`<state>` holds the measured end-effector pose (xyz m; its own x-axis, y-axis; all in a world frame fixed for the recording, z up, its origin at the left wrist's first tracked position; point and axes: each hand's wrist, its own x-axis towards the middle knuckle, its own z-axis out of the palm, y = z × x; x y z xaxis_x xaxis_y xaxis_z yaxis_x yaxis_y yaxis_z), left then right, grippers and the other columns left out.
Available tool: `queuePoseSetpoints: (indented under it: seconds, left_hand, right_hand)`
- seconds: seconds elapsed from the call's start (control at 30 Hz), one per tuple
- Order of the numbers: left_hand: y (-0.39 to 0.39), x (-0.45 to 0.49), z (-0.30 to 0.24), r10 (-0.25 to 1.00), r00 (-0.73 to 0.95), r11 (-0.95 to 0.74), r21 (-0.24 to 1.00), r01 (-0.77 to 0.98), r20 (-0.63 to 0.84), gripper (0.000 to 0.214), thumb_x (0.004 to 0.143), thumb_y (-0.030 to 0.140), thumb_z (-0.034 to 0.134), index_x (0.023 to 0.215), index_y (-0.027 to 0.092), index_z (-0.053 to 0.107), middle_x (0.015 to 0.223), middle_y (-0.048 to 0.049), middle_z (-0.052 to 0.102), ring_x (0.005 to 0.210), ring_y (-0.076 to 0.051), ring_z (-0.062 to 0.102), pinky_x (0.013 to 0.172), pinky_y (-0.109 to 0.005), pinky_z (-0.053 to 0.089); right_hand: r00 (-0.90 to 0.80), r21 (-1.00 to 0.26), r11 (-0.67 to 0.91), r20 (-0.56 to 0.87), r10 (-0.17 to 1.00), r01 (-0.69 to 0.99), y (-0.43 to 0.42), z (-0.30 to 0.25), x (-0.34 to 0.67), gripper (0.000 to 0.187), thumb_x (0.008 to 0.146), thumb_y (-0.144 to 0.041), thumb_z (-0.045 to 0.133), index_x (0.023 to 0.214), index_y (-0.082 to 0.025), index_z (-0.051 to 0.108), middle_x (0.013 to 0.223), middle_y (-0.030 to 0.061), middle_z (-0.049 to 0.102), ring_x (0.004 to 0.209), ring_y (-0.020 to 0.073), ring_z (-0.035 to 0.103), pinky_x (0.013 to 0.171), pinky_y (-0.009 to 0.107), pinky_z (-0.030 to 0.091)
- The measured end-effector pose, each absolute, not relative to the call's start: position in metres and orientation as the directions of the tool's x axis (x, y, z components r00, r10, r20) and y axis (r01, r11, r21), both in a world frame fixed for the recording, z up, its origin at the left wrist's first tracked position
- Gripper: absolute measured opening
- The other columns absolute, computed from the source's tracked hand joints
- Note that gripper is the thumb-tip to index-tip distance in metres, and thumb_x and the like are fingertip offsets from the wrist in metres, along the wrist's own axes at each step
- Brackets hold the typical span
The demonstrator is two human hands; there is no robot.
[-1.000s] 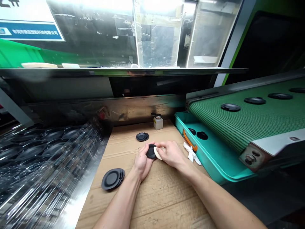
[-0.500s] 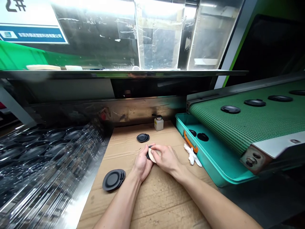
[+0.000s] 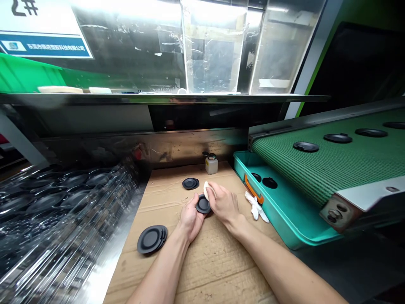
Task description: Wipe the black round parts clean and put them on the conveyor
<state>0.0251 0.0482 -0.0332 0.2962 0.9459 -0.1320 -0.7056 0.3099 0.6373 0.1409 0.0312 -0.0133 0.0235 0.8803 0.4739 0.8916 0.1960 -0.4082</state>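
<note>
My left hand [image 3: 190, 217] is closed around a small round black cap [image 3: 203, 204], held just above the cardboard sheet [image 3: 205, 261]. My right hand [image 3: 222, 204] pinches a small cream-white pad [image 3: 206, 190] at the cap's upper right edge. A single black cap [image 3: 190, 183] lies flat on the cardboard just behind my hands. A short stack of larger black lids [image 3: 151, 239] rests to the left of my left forearm.
A small white bottle [image 3: 211, 164] stands at the back of the cardboard. A white cloth [image 3: 257, 207] lies beside a teal tray [image 3: 284, 219] holding two black caps. A green conveyor belt [image 3: 335, 162] on the right carries several caps. Clear trays of black lids [image 3: 63, 211] fill the left.
My right hand has slid the white pad from the middle of the cap up to its far right edge, uncovering the cap's face. My left hand kept its hold.
</note>
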Motion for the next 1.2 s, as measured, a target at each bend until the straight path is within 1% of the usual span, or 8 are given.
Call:
queuePoseSetpoints:
  seconds: [0.37,0.5,0.67,0.8,0.9,1.03,1.13,1.2]
  left_hand:
    - [0.048,0.025,-0.034,0.966,0.185,0.256,0.604,-0.754,-0.179,0.019,0.090,0.020,0.051,0.090,0.011,0.067,0.094,-0.0104,0.070,0.090,-0.017,0.065,0.090,-0.030,0.050]
    - [0.049,0.026,-0.036,0.957,0.229,0.288,0.627,-0.724,-0.175,0.021,0.090,0.023,0.050,0.094,0.010,0.066,0.091,-0.0103,0.070,0.089,-0.019,0.066,0.088,-0.035,0.052]
    - [0.048,0.027,-0.035,0.973,0.179,0.231,0.633,-0.739,-0.147,0.018,0.088,0.020,0.053,0.092,0.010,0.067,0.096,-0.0118,0.070,0.095,-0.019,0.065,0.090,-0.032,0.051]
    - [0.048,0.027,-0.033,0.962,0.197,0.272,0.627,-0.730,-0.188,0.022,0.091,0.022,0.049,0.097,0.008,0.064,0.100,-0.0163,0.069,0.093,-0.022,0.066,0.087,-0.039,0.053]
    - [0.050,0.025,-0.035,0.961,0.189,0.275,0.612,-0.741,-0.203,0.023,0.091,0.024,0.048,0.101,0.008,0.062,0.104,-0.0180,0.068,0.093,-0.024,0.067,0.086,-0.044,0.053]
    - [0.052,0.025,-0.037,0.961,0.200,0.275,0.614,-0.739,-0.190,0.025,0.091,0.027,0.047,0.102,0.010,0.062,0.109,-0.0164,0.066,0.096,-0.023,0.065,0.089,-0.043,0.052]
    - [0.050,0.027,-0.036,0.974,0.164,0.225,0.665,-0.712,-0.154,0.023,0.090,0.027,0.050,0.101,0.011,0.063,0.108,-0.0157,0.067,0.100,-0.024,0.064,0.090,-0.039,0.052]
    - [0.048,0.027,-0.034,0.976,0.167,0.220,0.675,-0.704,-0.143,0.022,0.089,0.026,0.051,0.100,0.012,0.063,0.109,-0.0158,0.066,0.102,-0.024,0.064,0.090,-0.041,0.052]
  right_hand:
    - [-0.137,-0.243,0.267,0.447,0.884,0.932,0.030,-0.017,0.131,0.037,0.099,-0.039,0.029,0.126,-0.027,0.051,0.104,0.0054,0.068,0.090,0.0183,0.064,0.071,0.025,0.043]
    - [-0.049,-0.250,0.173,0.436,0.899,0.953,0.028,-0.018,0.131,0.037,0.099,-0.039,0.028,0.125,-0.025,0.051,0.103,0.0066,0.067,0.086,0.0190,0.064,0.068,0.026,0.042]
    - [-0.117,-0.242,0.250,0.458,0.881,0.937,0.031,-0.021,0.132,0.036,0.099,-0.038,0.030,0.124,-0.027,0.052,0.104,0.0055,0.068,0.088,0.0187,0.064,0.070,0.025,0.042]
    - [0.088,-0.384,0.122,0.486,0.870,0.915,0.038,-0.017,0.148,0.032,0.097,-0.037,0.036,0.119,-0.025,0.055,0.104,0.0064,0.068,0.088,0.0195,0.064,0.070,0.026,0.042]
    - [0.168,-0.599,0.203,0.504,0.847,0.774,0.039,-0.015,0.159,0.030,0.095,-0.039,0.040,0.116,-0.025,0.057,0.104,0.0041,0.069,0.090,0.0179,0.064,0.074,0.025,0.044]
    - [0.003,-0.816,0.289,0.335,0.942,0.501,0.035,-0.020,0.155,0.026,0.088,-0.039,0.050,0.099,-0.021,0.065,0.089,0.0017,0.070,0.076,0.0150,0.063,0.066,0.022,0.045]
    - [-0.113,-0.845,0.289,0.267,0.957,0.451,0.034,-0.020,0.151,0.024,0.083,-0.037,0.053,0.089,-0.019,0.067,0.084,0.0014,0.070,0.072,0.0145,0.062,0.064,0.022,0.045]
    - [-0.028,-0.785,0.239,0.272,0.962,0.571,0.033,-0.016,0.155,0.024,0.082,-0.038,0.053,0.089,-0.020,0.069,0.081,0.0018,0.070,0.073,0.0161,0.062,0.064,0.024,0.045]
